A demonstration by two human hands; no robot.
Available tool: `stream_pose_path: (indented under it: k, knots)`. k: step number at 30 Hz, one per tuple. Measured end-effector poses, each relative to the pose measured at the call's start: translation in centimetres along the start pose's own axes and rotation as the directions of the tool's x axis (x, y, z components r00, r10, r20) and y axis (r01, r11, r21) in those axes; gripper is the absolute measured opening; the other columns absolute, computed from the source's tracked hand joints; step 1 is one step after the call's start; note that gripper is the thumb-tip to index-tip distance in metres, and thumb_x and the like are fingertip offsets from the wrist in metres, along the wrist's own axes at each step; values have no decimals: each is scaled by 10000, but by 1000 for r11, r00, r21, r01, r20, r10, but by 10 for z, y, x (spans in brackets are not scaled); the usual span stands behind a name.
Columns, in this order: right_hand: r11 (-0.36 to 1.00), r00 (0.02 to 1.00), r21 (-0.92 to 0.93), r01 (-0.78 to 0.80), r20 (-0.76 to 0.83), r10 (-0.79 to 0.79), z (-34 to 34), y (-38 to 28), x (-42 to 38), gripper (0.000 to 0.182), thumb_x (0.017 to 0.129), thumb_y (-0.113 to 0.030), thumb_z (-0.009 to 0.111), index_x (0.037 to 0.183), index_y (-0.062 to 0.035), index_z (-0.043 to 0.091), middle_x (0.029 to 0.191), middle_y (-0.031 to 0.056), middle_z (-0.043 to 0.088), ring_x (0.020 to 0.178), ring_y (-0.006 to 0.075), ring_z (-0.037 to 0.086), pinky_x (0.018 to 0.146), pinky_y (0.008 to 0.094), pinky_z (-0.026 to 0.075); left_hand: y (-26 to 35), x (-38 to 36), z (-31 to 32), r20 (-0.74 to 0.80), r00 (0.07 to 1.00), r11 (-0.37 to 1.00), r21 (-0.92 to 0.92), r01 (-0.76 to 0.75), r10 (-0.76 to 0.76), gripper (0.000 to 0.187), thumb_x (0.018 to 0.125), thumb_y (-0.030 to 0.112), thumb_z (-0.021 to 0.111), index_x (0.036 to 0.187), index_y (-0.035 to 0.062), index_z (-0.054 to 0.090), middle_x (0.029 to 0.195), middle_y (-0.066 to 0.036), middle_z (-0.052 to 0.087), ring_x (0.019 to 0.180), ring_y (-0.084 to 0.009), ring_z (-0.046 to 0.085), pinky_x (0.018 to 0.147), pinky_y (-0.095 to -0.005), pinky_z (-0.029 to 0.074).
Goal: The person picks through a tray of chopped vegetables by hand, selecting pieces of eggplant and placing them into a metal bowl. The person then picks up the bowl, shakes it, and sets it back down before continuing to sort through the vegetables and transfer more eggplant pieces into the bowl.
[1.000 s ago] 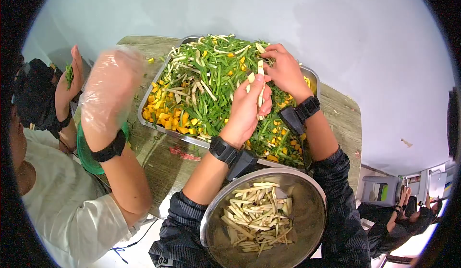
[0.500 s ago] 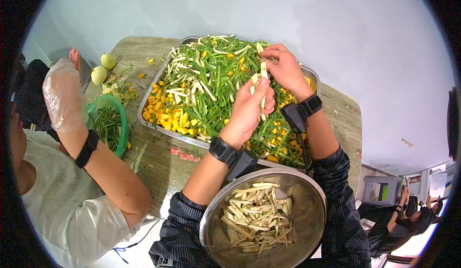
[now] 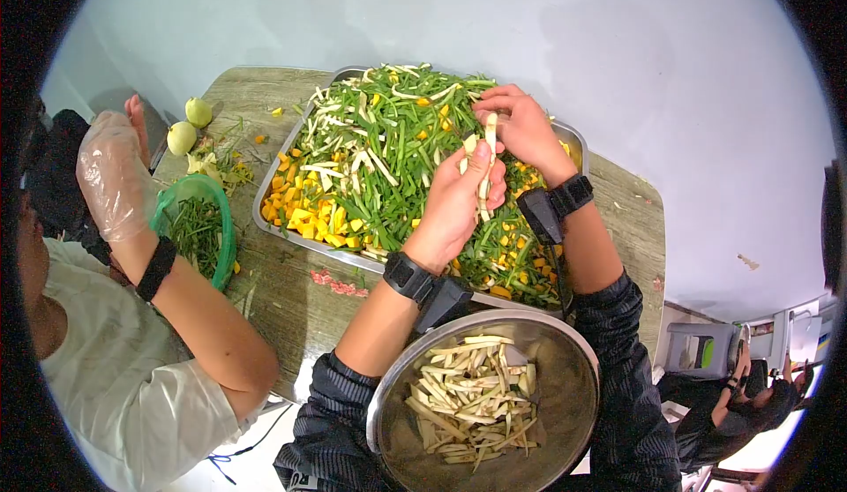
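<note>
My left hand (image 3: 459,194) is closed around a few pale vegetable strips (image 3: 490,135), which stick up past the thumb over the heaped tray. Just behind their upper ends, my right hand (image 3: 522,130) has its fingers bent and apart over the heap, with no strip visible in them. Under both hands lies a large metal tray (image 3: 265,218) of cut green stalks (image 3: 371,139), pale strips and orange cubes (image 3: 309,220). Closer to me, between my forearms, is a steel bowl (image 3: 569,404) holding more pale strips (image 3: 476,395).
At left, a person's plastic-gloved hand (image 3: 115,174) is raised beside a green basket (image 3: 228,236) of cut greens. Two round pale-green vegetables (image 3: 182,138) and scraps lie on the wooden table (image 3: 278,271). Another person (image 3: 737,413) and a grey stool (image 3: 701,351) are at far right.
A pale strip that was at my right fingertips is no longer there. The strips in my left hand have shifted slightly upright. The gloved hand at left has turned slightly.
</note>
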State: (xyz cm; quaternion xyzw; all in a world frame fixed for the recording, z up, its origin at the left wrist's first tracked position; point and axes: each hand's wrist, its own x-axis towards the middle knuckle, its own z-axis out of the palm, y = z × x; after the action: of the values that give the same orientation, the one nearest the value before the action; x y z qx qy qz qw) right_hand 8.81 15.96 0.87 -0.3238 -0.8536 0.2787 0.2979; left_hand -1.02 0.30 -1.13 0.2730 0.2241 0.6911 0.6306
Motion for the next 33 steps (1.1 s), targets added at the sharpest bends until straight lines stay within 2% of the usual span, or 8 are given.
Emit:
stream_pose_path:
  k: [4, 10, 13, 15, 17, 19, 23, 33]
  knots:
    - [997, 998, 54, -53, 28, 52, 0, 0, 2, 245, 905, -112, 677, 1103, 19, 733, 1216, 111, 640, 975, 188, 658, 843, 321, 547, -1, 0, -1, 3, 1000, 1000, -13, -9, 9, 309, 1079, 352, 497, 1125, 49, 538, 790, -1, 520, 647, -99, 485, 583, -250, 399]
    - [990, 998, 131, 59, -38, -55, -11, -3, -6, 243, 945, -122, 641, 1129, 9, 727, 1183, 88, 655, 840, 122, 645, 709, 260, 534, -1, -1, 1, -2, 1000, 1000, 14, 4, -4, 287, 1083, 364, 478, 1130, 85, 523, 805, 8, 510, 658, -99, 468, 596, -248, 384]
    - [943, 993, 321, -90, -42, 109, -29, -26, -34, 261, 939, -172, 649, 1090, 26, 726, 1036, 90, 687, 801, 159, 665, 686, 276, 537, 0, 0, 1, -10, 1000, 999, 35, 15, -15, 299, 1081, 366, 484, 1141, 75, 528, 807, 7, 518, 655, -98, 469, 594, -248, 385]
    - [885, 973, 417, -206, -12, 232, -40, -25, -53, 258, 962, -168, 621, 1108, 16, 728, 988, 58, 674, 709, 84, 599, 576, 234, 462, 2, -1, 3, -27, 999, 999, 45, 26, -25, 309, 1079, 369, 489, 1145, 70, 531, 806, 7, 521, 652, -98, 470, 592, -249, 384]
    - [869, 969, 441, -224, 2, 248, -43, -33, -73, 286, 984, -174, 581, 1125, 31, 722, 1060, 44, 673, 741, 82, 588, 553, 222, 436, 2, -1, 5, -41, 998, 997, 62, 42, -40, 319, 1076, 373, 494, 1150, 64, 534, 805, 6, 524, 649, -97, 471, 590, -249, 384]
    - [763, 949, 593, -259, 10, 314, -41, -48, -86, 310, 976, -218, 575, 1117, 8, 734, 876, 45, 668, 691, 77, 567, 553, 234, 412, 2, -2, 5, -67, 998, 996, 88, 17, -11, 303, 1080, 350, 495, 1147, 59, 542, 796, 7, 525, 644, -98, 477, 584, -251, 382]
    - [687, 957, 684, -248, 60, 285, -53, -65, -91, 321, 965, -227, 568, 1091, 11, 743, 856, 33, 668, 686, 76, 560, 569, 232, 403, 0, 1, 5, -141, 990, 996, 92, 5, 8, 242, 1084, 306, 471, 1090, 74, 541, 771, 5, 524, 629, -113, 490, 573, -264, 386]
    - [882, 985, 441, -164, 114, 126, -46, -77, -93, 261, 973, -184, 626, 1042, 37, 747, 856, 47, 700, 658, 80, 600, 569, 243, 461, -2, 1, 2, -96, 995, 990, 141, 28, -15, 234, 1078, 306, 460, 1044, 102, 571, 779, 3, 568, 648, -112, 548, 573, -266, 411]
